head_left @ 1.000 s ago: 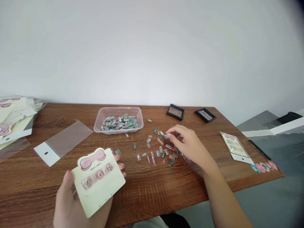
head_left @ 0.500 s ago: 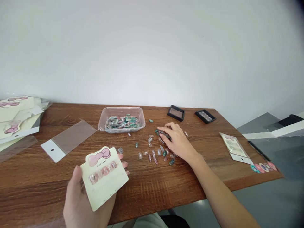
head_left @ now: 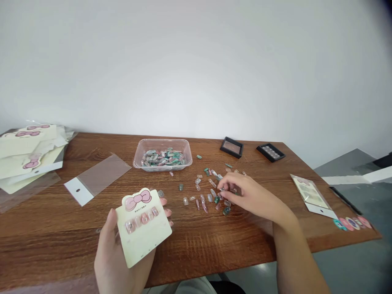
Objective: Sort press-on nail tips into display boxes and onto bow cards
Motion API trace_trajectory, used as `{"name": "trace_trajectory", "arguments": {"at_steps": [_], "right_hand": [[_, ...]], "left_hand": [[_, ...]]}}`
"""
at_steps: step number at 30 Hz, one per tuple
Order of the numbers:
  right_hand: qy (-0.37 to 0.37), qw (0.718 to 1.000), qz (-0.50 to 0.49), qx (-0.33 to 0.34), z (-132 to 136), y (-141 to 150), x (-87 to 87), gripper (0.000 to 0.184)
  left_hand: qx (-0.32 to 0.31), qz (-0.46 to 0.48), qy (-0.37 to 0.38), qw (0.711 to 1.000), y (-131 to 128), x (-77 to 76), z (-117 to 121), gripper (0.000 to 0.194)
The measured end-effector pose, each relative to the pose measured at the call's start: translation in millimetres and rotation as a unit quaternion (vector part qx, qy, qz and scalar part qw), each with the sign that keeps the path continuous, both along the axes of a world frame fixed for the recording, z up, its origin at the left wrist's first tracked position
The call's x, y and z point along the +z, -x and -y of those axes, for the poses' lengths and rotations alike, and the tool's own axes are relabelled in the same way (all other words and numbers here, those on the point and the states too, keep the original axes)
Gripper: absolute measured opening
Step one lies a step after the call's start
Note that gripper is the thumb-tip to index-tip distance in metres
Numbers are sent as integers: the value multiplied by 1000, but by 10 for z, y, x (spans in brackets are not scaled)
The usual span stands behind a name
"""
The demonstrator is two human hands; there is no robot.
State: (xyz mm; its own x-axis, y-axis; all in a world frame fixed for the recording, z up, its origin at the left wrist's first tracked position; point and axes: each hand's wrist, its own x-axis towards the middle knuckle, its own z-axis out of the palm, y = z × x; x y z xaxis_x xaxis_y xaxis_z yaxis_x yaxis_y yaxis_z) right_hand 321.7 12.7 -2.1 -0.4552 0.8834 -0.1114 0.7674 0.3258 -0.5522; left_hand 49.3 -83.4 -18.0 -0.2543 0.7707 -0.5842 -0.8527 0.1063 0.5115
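My left hand [head_left: 122,257] holds a cream display card [head_left: 150,239] with a pink bow at its top, tilted towards me. A row of pinkish press-on nails [head_left: 144,219] is fixed across the card. My right hand [head_left: 245,194] is over loose press-on nails [head_left: 204,203] scattered on the table, some clear, some pink, some green. Its thumb and forefinger curl together in a pinch at the right part of the scatter; what lies between the tips is too small to make out. Behind stands a clear plastic tub [head_left: 137,157] with many more nails in it.
On the wooden table [head_left: 196,241], a clear bag [head_left: 104,173] lies left of the tub. Bagged bow cards [head_left: 33,157] are piled far left. Two black frames [head_left: 232,147] sit near the wall. At right are a bagged card [head_left: 312,196] and round stickers [head_left: 353,223].
My right hand has drawn back nearer to me, uncovering nails at the scatter's far side, and its fingers have curled together. My left hand still holds the card; the view has shifted slightly.
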Motion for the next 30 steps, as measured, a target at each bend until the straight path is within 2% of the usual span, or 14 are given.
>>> {"name": "trace_trajectory", "arguments": {"at_steps": [2, 5, 10, 16, 21, 26, 30], "right_hand": [[65, 996, 31, 56, 45, -73, 36, 9], [102, 987, 85, 85, 71, -139, 52, 12], [100, 987, 100, 78, 43, -146, 44, 2], [91, 988, 93, 83, 89, 36, 29, 16], [33, 988, 85, 124, 164, 227, 31, 28], [29, 987, 61, 145, 153, 224, 74, 12], [23, 986, 65, 151, 129, 189, 59, 16]], "left_hand": [[-2, -3, -8, 1000, -16, 19, -1, 52], [5, -1, -1, 1000, -21, 18, -5, 52], [-1, -13, 3, 1000, 11, -27, 4, 50], [6, 8, 17, 1000, 57, -150, -27, 52], [9, -16, -3, 1000, -4, -60, -30, 46], [1, -26, -1, 1000, -53, 60, -23, 48], [-5, -29, -5, 1000, -58, 82, -20, 51]]}}
